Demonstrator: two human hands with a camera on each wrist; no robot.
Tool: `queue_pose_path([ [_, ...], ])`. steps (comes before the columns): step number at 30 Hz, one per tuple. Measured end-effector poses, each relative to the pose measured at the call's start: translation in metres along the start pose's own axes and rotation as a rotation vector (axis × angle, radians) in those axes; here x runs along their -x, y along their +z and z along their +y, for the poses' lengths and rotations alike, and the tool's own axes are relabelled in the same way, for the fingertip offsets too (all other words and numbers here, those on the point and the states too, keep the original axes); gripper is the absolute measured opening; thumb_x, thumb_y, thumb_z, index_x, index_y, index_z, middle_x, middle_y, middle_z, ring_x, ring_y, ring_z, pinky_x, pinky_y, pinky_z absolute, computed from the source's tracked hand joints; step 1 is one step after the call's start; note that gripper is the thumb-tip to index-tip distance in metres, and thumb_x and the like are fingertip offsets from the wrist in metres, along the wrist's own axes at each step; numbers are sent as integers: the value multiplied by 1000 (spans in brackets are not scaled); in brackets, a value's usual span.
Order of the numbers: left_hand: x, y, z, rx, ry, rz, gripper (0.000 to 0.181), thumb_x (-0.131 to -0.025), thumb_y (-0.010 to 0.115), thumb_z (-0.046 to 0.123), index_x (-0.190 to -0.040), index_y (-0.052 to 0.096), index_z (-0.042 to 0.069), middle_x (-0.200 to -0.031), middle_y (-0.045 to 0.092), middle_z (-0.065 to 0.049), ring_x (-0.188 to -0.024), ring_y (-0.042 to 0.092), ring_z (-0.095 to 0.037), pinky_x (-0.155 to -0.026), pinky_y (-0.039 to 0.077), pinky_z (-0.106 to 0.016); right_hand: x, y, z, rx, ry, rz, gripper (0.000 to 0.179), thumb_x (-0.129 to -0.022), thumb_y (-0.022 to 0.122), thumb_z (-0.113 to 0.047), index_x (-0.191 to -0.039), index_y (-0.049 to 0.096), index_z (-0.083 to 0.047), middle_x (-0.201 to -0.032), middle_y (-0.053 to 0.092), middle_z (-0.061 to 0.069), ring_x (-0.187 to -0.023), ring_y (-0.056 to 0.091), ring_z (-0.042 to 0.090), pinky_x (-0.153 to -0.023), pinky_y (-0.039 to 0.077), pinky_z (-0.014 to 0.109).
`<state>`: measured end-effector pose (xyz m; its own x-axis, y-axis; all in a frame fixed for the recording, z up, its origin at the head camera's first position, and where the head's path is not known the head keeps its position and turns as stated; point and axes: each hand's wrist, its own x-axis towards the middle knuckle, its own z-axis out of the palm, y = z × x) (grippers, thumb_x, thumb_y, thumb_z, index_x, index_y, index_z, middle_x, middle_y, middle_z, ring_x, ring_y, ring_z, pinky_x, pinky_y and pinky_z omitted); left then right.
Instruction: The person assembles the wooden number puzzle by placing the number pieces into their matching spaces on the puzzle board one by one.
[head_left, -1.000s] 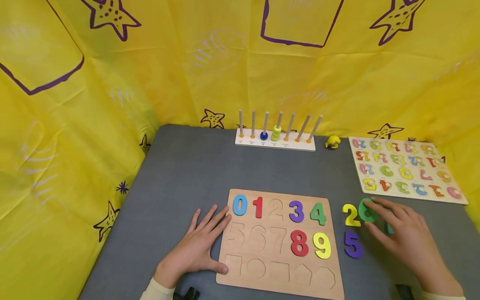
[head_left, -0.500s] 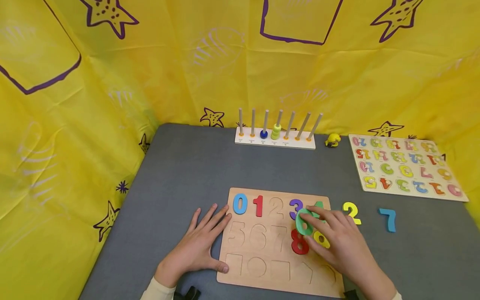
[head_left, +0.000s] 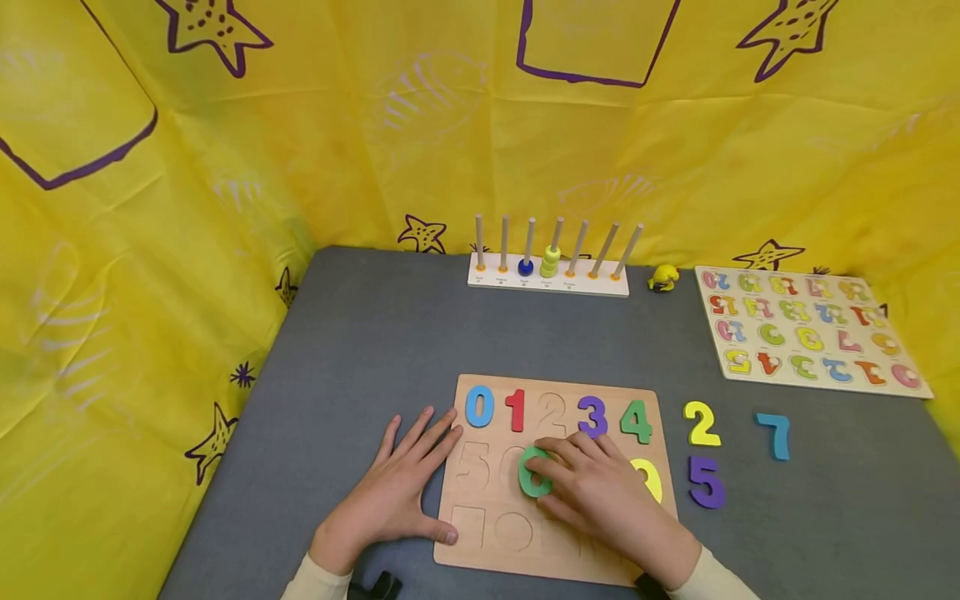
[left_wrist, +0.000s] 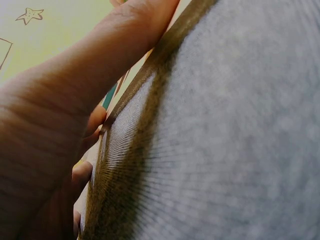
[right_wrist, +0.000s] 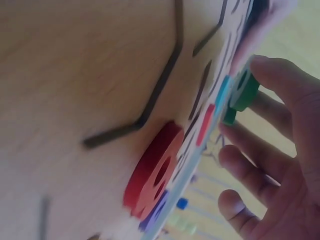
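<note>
My right hand [head_left: 611, 496] pinches a green number 6 [head_left: 534, 472] between thumb and fingers, over the middle row of the wooden puzzle board [head_left: 487, 562], close to the 6-shaped recess. In the right wrist view the green 6 [right_wrist: 245, 90] appears raised off the board, with the red 8 [right_wrist: 155, 175] nearer the camera. My left hand [head_left: 393, 492] rests with straight, spread fingers at the board's left edge, thumb on its lower left corner. A blue 0 [head_left: 480, 406], red 1 [head_left: 515, 410], purple 3 [head_left: 592, 417], green 4 [head_left: 636, 422] and partly covered yellow 9 [head_left: 649, 477] sit in the board.
Right of the board lie a yellow 2 [head_left: 701, 423], a purple 5 [head_left: 706, 482] and a blue 7 [head_left: 777, 435]. Farther back stand a peg rack [head_left: 585, 286] with rings, a small yellow toy [head_left: 663, 277] and a second number board [head_left: 825, 382]. A yellow cloth [head_left: 337, 150] borders the table.
My right hand has picked up the green 6 right of the board and carried it left, over the middle row. My left hand has stayed at the board's edge.
</note>
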<state>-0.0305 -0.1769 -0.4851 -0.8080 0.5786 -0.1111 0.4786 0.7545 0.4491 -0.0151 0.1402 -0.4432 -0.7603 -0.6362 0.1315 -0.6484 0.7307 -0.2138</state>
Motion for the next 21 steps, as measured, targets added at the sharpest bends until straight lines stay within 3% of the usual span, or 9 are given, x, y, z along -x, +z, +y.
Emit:
queue_pose_path([
  [4,1,1,0,-1,-4,0,135,-57,72,88,-163,23,21,-170,4,9,-155,-2,-24,-117,-9,-60,-10,4,-6,4,-18,-34,34,-90,76,-42,-120,73,-28,-127,65,-3,-111,55,20,-97,44,48],
  [10,1,1,-1,3,-4,1,135,-57,72,88,-164,22,22,-170,4,9,-155,-2,-23,-117,-10,-59,-19,8,-9,47,-53,-45,33,-90,75,-44,-118,73,-28,-123,65,-4,-106,55,19,-84,42,39],
  [21,1,0,0,7,-4,-2,135,-57,75,85,-164,23,21,-170,4,8,-155,-2,-24,-117,-10,-60,-23,12,-10,82,-63,-37,36,-89,76,-45,-120,73,-26,-122,66,-3,-103,54,20,-83,43,38],
])
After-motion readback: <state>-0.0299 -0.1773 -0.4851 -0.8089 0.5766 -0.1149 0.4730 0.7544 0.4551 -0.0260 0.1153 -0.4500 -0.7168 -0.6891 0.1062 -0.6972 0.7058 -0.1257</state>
